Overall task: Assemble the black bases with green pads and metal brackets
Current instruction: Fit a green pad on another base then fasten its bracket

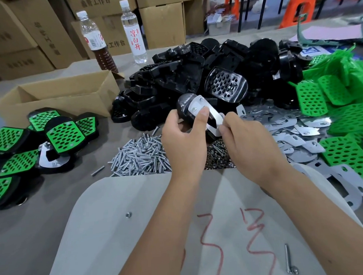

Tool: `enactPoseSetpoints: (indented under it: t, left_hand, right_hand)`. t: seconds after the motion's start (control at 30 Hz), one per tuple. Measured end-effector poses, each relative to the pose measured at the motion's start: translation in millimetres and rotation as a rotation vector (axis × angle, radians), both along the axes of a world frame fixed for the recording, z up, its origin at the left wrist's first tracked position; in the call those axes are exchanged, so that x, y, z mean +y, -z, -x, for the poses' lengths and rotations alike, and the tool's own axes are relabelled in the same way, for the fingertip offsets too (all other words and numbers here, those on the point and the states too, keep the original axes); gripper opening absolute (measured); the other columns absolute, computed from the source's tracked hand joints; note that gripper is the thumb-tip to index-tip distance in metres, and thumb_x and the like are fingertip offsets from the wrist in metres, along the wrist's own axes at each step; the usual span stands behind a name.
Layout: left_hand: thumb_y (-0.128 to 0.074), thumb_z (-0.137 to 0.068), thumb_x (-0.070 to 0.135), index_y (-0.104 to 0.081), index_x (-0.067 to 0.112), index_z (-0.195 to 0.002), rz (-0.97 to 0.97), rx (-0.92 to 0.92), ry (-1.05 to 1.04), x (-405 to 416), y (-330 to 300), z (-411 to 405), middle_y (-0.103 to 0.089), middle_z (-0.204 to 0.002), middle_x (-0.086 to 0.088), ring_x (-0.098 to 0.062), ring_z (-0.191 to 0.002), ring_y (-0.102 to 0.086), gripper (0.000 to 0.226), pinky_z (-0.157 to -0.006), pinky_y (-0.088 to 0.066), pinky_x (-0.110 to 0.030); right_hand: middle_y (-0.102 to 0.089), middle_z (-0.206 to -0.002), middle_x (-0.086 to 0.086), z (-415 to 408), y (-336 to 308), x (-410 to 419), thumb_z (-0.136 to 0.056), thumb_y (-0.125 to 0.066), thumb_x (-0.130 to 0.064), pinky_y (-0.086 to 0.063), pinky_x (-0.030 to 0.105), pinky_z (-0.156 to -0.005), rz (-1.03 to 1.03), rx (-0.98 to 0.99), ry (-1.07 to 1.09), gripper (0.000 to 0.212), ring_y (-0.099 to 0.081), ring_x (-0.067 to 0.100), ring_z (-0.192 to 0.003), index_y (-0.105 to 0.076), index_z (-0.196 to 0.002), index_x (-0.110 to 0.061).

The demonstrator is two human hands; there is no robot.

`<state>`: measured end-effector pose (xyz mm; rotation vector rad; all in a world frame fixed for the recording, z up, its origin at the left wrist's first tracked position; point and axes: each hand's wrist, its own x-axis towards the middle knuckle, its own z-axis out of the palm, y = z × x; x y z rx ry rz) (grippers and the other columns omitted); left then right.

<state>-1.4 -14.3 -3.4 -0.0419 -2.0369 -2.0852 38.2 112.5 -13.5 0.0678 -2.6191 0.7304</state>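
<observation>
Finished units: at the far left of the bench [35,224] we see assembled bases with green pads [63,135] lying in a loose cluster, one turned over so its metal bracket shows.
Cardboard box: behind them an open box [57,96] lies on the bench, with two bottles [95,39] standing beyond it.
Screws: a heap of silver screws [140,155] lies just in front of our hands, a small pile of nuts [218,154] beside it on the right.
Left hand: our left hand [182,141] holds a black base [184,107] lifted above the screws, fingers curled round it; the thumb presses a metal bracket [200,108] against it.
Right hand: our right hand [246,139] has a narrow grip, fingertips pinching the bracket's lower end.
Black bases: a large heap of loose bases [215,70] fills the middle behind our hands.
Brackets: flat metal brackets [289,129] are spread to the right of our hands.
Green pads: loose green pads [335,103] lie piled at the far right, some overlapping the brackets.
Board: a pale board [118,232] with red scrawl lies under our forearms, carrying one nut and one long bolt [287,261].
</observation>
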Motion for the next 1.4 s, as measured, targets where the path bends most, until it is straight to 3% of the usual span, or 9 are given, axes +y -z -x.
enactPoseSetpoints:
  t: [0.2,0.3,0.43,0.6,0.73,0.9,1.03,1.13,1.4]
  left_hand:
    - [-0.071,-0.086,0.049,-0.069,0.013,-0.089,-0.032,-0.113,0.010,-4,1,7,-0.077,-0.089,-0.009,-0.034,-0.089,-0.074,0.036,-0.083,-0.060,-0.061]
    - [-0.070,-0.098,0.038,-0.072,0.010,-0.095,-0.079,-0.158,-0.021,-11,3,14,-0.078,-0.093,-0.009,-0.033,-0.093,-0.076,0.029,-0.085,-0.061,-0.061]
    - [-0.064,-0.103,0.031,-0.069,0.008,-0.092,-0.132,-0.211,-0.015,-15,-1,18,-0.077,-0.090,-0.009,-0.032,-0.091,-0.076,0.026,-0.086,-0.062,-0.060]
    - [-0.054,-0.104,0.018,-0.067,0.014,-0.082,-0.140,-0.273,0.038,-15,-3,17,-0.074,-0.076,-0.002,-0.022,-0.076,-0.072,0.026,-0.066,-0.065,-0.046]
    - [-0.055,-0.106,0.021,-0.070,0.006,-0.091,-0.074,-0.246,0.014,-15,-3,18,-0.078,-0.092,-0.013,-0.037,-0.094,-0.075,0.025,-0.080,-0.064,-0.058]
    - [-0.057,-0.097,0.021,-0.067,-0.001,-0.098,-0.004,-0.242,0.068,-19,-4,17,-0.075,-0.093,-0.017,-0.039,-0.093,-0.073,0.025,-0.081,-0.061,-0.064]
    - [-0.055,-0.079,0.031,-0.071,0.007,-0.088,0.148,-0.188,0.236,-13,-10,9,-0.072,-0.082,-0.004,-0.025,-0.079,-0.067,0.029,-0.081,-0.059,-0.053]
    - [-0.055,-0.081,0.034,-0.075,0.012,-0.093,0.240,-0.125,0.328,-5,-12,1,-0.077,-0.092,-0.013,-0.039,-0.093,-0.071,0.032,-0.087,-0.058,-0.058]
    - [-0.057,-0.088,0.039,-0.072,0.009,-0.098,0.326,-0.025,0.393,1,-6,-3,-0.075,-0.093,-0.017,-0.043,-0.095,-0.067,0.036,-0.087,-0.053,-0.063]
  right_hand:
    - [-0.048,-0.057,-0.004,0,0,2,-0.108,-0.049,-0.034,-0.035,0.044,-0.055,0.118,0.020,-0.035,0.034,-0.048,0.023,-0.056,-0.052,-0.083,-0.011]
    - [-0.059,-0.077,-0.004,1,0,16,-0.106,-0.056,-0.025,-0.048,0.045,-0.068,-0.010,-0.072,-0.046,0.016,-0.057,0.024,-0.074,-0.064,-0.094,-0.016]
    - [-0.058,-0.101,-0.011,1,-3,20,-0.100,-0.068,-0.031,-0.049,0.037,-0.077,-0.146,-0.214,-0.005,0.006,-0.061,0.017,-0.096,-0.074,-0.103,-0.032]
    - [-0.058,-0.090,-0.013,2,-3,18,-0.095,-0.074,-0.026,-0.042,0.032,-0.068,-0.126,-0.154,0.011,0.006,-0.059,0.014,-0.089,-0.077,-0.093,-0.031]
    - [-0.061,-0.086,-0.012,2,1,17,-0.094,-0.076,-0.020,-0.046,0.034,-0.070,-0.089,-0.098,-0.006,0.009,-0.059,0.014,-0.084,-0.079,-0.088,-0.026]
    - [-0.071,-0.077,-0.010,2,3,19,-0.089,-0.079,-0.007,-0.056,0.027,-0.073,0.277,0.150,0.076,0.011,-0.066,0.009,-0.074,-0.078,-0.083,-0.017]
    - [-0.073,-0.076,-0.006,0,0,18,-0.089,-0.077,-0.003,-0.059,0.028,-0.054,0.659,0.251,0.052,0.015,-0.071,0.016,-0.063,-0.077,-0.083,-0.017]
    - [-0.074,-0.078,-0.004,-2,-4,17,-0.087,-0.078,-0.002,-0.060,0.029,-0.057,0.690,0.323,-0.008,0.016,-0.072,0.019,-0.067,-0.077,-0.084,-0.018]
    - [-0.075,-0.091,-0.004,0,-2,15,-0.087,-0.079,0.004,-0.063,0.032,-0.066,0.644,0.300,-0.110,0.020,-0.073,0.021,-0.083,-0.081,-0.099,-0.012]
